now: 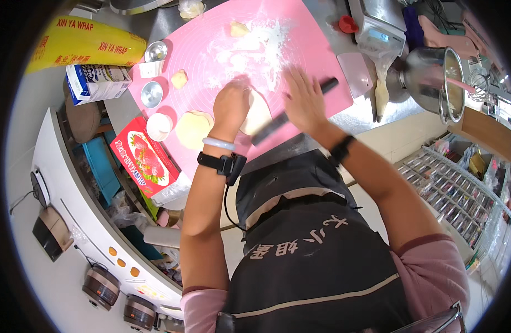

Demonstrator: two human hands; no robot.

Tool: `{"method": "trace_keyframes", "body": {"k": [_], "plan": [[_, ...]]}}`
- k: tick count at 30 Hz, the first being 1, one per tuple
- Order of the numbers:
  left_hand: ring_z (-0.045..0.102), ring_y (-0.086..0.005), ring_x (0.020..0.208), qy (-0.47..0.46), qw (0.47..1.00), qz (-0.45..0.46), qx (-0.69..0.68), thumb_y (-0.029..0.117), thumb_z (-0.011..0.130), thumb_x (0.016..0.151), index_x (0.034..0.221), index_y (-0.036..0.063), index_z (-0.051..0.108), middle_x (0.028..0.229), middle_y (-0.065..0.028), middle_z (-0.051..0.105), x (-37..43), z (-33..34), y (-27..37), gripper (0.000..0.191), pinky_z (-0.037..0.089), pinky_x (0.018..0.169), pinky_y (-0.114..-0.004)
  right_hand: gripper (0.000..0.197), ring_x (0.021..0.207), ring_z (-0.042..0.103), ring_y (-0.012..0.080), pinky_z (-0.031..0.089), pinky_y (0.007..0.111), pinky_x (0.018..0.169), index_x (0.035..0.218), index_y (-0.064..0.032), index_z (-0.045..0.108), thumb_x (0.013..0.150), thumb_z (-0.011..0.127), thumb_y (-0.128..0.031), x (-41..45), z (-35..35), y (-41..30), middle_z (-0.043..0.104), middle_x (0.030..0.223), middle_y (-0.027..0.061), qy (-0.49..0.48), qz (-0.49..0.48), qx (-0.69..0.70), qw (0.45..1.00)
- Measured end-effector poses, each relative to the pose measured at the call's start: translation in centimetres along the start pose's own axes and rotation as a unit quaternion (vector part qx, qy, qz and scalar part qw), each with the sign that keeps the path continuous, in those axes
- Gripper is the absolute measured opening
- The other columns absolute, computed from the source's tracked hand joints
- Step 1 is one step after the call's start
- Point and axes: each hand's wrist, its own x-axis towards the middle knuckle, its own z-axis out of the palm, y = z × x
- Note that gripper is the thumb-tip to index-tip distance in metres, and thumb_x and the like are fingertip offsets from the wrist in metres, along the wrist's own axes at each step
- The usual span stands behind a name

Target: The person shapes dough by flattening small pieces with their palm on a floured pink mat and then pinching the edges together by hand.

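A flattened piece of pale dough (pixel 256 113) lies on a pink silicone mat (pixel 322 54). My left hand (pixel 232 103) is at its left edge, fingers bent down; whether they pinch the dough is hidden. My right hand (pixel 303 98) lies flat with fingers extended over a dark rolling pin (pixel 276 123), which slants across the right side of the dough and looks blurred. A rolled-out dough round (pixel 193 129) rests left of my left hand. Two small dough pieces, one at left (pixel 179 79) and one farther back (pixel 239 29), sit on the mat near scattered white flour (pixel 268 45).
Metal cups (pixel 152 94), a white cup (pixel 159 127) and a red strawberry-printed box (pixel 145 158) line the mat's left edge. A cream carton (pixel 97 81) stands beyond them. At right are a pink scraper (pixel 354 75), a digital scale (pixel 378 25), a piping bag (pixel 381 89) and a steel bowl (pixel 432 81).
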Motion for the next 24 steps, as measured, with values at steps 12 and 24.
{"method": "trace_keyframes", "body": {"k": [12, 24], "plan": [[0.063, -0.0368, 0.072, -0.098, 0.981, -0.135, -0.103, 0.013, 0.067, 0.076, 0.085, -0.0012, 0.068, 0.076, -0.0213, 0.064, -0.9, -1.8, 0.8, 0.017, 0.049, 0.066, -0.040, 0.058, 0.139, 0.027, 0.0311, 0.020, 0.058, 0.110, 0.139, -0.0072, 0.036, 0.091, 0.050, -0.037, 3.1, 0.7, -0.9, 0.032, 0.147, 0.0152, -0.008, 0.021, -0.001, 1.000], [0.061, -0.0379, 0.072, -0.016, 0.996, -0.081, -0.036, 0.015, 0.060, 0.079, 0.072, -0.0008, 0.063, 0.074, -0.0207, 0.062, -0.3, -0.2, 0.7, 0.018, 0.048, 0.067, -0.046, 0.059, 0.135, 0.032, 0.0303, 0.024, 0.054, 0.108, 0.134, -0.0044, 0.041, 0.086, 0.059, -0.032, -2.7, -0.9, 0.8, 0.040, 0.141, 0.0158, -0.005, -0.021, 0.032, 0.999]]}}
